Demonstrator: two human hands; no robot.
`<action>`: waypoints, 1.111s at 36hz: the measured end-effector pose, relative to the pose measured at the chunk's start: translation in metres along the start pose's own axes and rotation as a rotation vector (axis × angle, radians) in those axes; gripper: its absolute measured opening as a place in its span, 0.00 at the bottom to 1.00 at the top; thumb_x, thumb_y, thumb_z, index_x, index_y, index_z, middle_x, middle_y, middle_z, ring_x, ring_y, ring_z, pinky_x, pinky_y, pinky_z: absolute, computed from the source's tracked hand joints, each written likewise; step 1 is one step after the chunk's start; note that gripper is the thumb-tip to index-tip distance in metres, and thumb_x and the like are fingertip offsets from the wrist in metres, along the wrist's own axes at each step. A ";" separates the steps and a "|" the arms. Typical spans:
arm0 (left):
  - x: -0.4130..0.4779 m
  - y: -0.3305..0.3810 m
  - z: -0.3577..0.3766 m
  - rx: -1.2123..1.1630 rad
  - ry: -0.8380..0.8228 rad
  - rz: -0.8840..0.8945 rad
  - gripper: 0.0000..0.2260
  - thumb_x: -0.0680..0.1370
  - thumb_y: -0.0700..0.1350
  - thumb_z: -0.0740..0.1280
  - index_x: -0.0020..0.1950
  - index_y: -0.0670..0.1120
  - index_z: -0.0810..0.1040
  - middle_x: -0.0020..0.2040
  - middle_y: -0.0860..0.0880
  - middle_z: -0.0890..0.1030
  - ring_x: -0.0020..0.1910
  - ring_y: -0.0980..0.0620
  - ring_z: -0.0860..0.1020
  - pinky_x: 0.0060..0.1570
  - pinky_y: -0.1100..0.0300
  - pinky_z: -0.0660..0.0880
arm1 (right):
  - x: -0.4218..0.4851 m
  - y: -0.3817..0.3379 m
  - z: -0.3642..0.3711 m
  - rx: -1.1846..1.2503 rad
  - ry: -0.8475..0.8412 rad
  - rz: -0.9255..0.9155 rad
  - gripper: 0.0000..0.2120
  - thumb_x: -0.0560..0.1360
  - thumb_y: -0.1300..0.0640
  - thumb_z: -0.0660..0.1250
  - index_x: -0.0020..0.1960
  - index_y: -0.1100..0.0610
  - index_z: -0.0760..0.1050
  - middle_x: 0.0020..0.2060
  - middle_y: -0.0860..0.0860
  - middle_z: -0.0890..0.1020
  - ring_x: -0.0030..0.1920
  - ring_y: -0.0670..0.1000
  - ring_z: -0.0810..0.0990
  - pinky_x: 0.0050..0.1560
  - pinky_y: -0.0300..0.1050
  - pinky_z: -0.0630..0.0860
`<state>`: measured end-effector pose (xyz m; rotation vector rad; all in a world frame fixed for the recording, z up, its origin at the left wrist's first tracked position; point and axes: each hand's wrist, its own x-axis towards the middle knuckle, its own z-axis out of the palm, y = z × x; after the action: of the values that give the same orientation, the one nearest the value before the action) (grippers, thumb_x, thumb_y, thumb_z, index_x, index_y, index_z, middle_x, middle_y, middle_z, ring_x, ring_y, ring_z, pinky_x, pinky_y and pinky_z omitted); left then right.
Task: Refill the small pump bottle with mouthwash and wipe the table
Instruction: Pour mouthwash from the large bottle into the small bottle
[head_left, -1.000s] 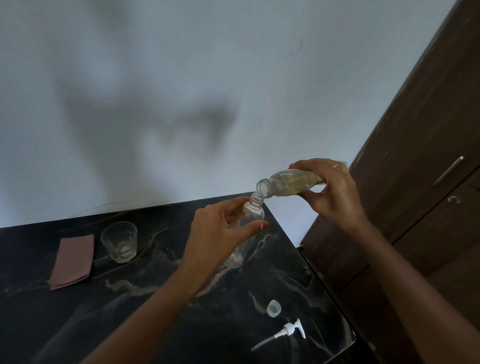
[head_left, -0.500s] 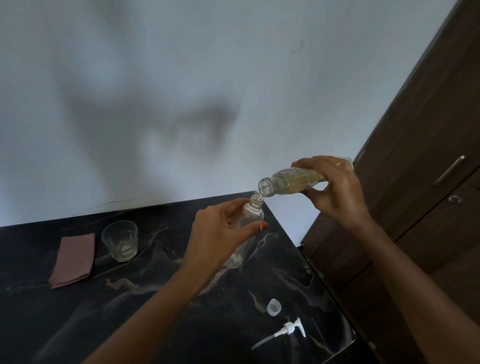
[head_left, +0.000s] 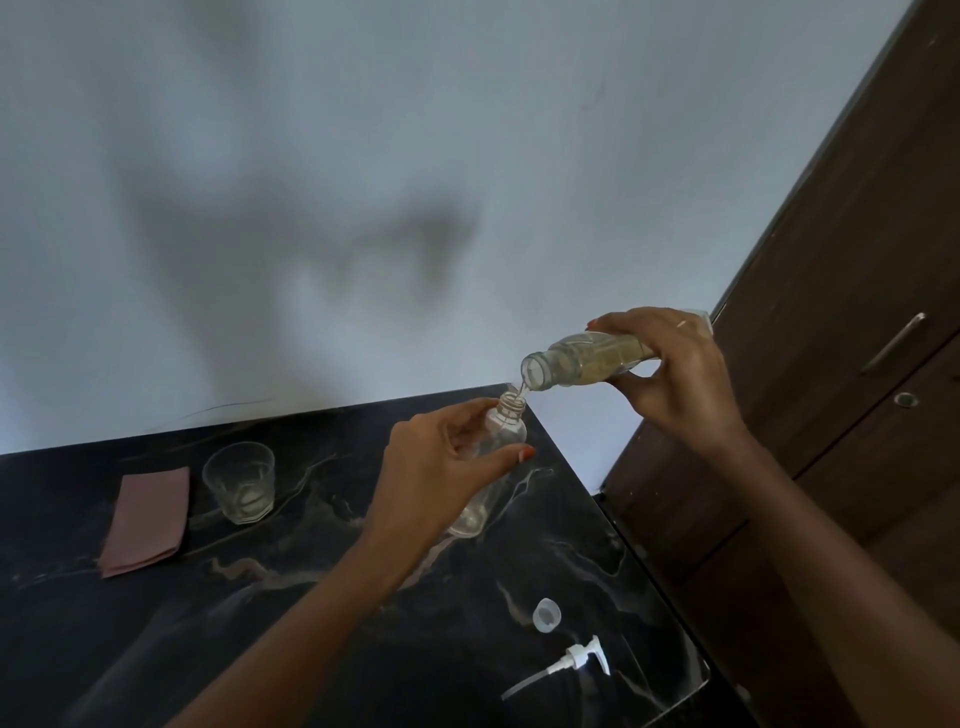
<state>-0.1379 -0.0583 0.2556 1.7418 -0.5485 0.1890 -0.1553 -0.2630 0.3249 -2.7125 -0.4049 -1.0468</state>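
Steadiness matters: the right hand (head_left: 675, 379) grips the tilted mouthwash bottle (head_left: 582, 361), and the left hand (head_left: 436, 483) grips the small pump bottle (head_left: 501, 439) over the table (head_left: 260, 623). Keep the mouths close and the stream thin, and stop before the neck floods.

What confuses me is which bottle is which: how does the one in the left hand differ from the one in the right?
The small pump bottle, in the left hand, stands near upright; the mouthwash bottle, in the right hand, lies almost level, pouring into it. The small pump bottle looks nearly empty; the mouthwash bottle holds yellowish liquid. Both are clear and uncapped.
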 end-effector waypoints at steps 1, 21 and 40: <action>0.000 0.000 0.000 -0.001 0.000 0.002 0.23 0.66 0.48 0.74 0.59 0.46 0.77 0.46 0.57 0.77 0.39 0.69 0.75 0.43 0.83 0.67 | 0.000 0.000 0.000 0.000 -0.003 0.000 0.18 0.62 0.66 0.77 0.51 0.64 0.79 0.46 0.59 0.83 0.48 0.61 0.81 0.54 0.57 0.74; -0.001 0.000 0.000 -0.010 0.007 0.004 0.22 0.65 0.48 0.75 0.58 0.47 0.78 0.45 0.57 0.79 0.38 0.69 0.76 0.44 0.81 0.69 | 0.004 0.002 -0.004 -0.009 0.000 -0.010 0.17 0.62 0.66 0.76 0.51 0.62 0.79 0.46 0.57 0.83 0.48 0.60 0.81 0.52 0.63 0.74; 0.001 -0.004 0.001 -0.050 0.005 -0.010 0.21 0.65 0.47 0.75 0.56 0.48 0.79 0.44 0.59 0.79 0.38 0.75 0.76 0.41 0.82 0.69 | 0.007 0.003 -0.005 -0.038 0.026 -0.048 0.18 0.61 0.67 0.77 0.50 0.63 0.79 0.45 0.59 0.84 0.47 0.61 0.81 0.52 0.58 0.75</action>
<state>-0.1351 -0.0589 0.2521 1.6943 -0.5361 0.1713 -0.1526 -0.2661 0.3334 -2.7316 -0.4524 -1.1127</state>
